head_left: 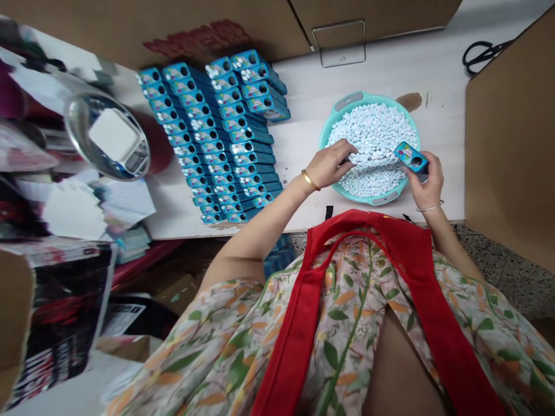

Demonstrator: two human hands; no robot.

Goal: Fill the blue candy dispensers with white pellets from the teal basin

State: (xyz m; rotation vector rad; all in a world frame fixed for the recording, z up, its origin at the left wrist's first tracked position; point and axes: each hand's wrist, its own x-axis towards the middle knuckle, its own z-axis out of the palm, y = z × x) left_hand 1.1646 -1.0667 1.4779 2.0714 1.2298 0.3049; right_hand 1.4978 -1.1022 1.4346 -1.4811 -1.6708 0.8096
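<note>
One blue box [411,159] fills the right grip [427,178] over the basin [326,126], likely to catch strays, while the left grip [333,164] (whether loaded, unclear) meets pellets [375,124].

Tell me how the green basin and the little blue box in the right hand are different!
Size: the green basin is much bigger than the blue box.
Shape: the basin is round and wide open; the box is narrow, with a small round hole in its end.
Place: the basin sits on the white table; the box is held tilted in the right hand.
Both have an opening.
</note>
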